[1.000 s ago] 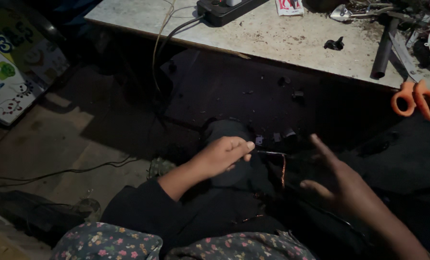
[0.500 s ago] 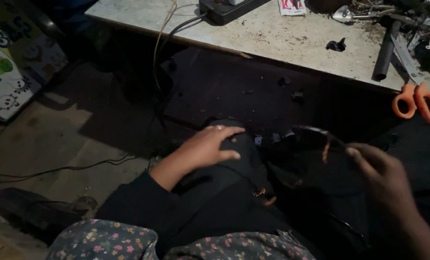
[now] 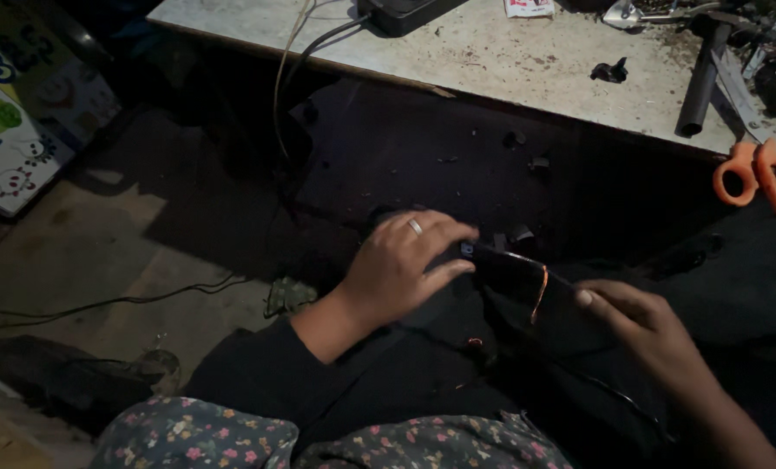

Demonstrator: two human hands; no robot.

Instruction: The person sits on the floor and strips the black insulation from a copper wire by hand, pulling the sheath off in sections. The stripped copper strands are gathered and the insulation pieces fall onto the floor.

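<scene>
My left hand, a ring on one finger, rests on a dark object on my lap, with its fingers curled over the object's left end. A thin copper wire curves down from that object. My right hand sits just right of it, fingers pinched near the wire and a thin dark cable that runs toward my body. Whether the right fingers actually grip the wire is unclear in the dim light.
A worn worktable stands ahead with orange-handled scissors, a dark pipe, a black box with cables hanging off the edge, and small debris. A colourful printed carton lies on the floor at left. A cable crosses the floor.
My left hand moved from pinching the wire to lying over the dark object. My right hand drew back to the right and then lowered, and the copper wire now hangs between both hands.
</scene>
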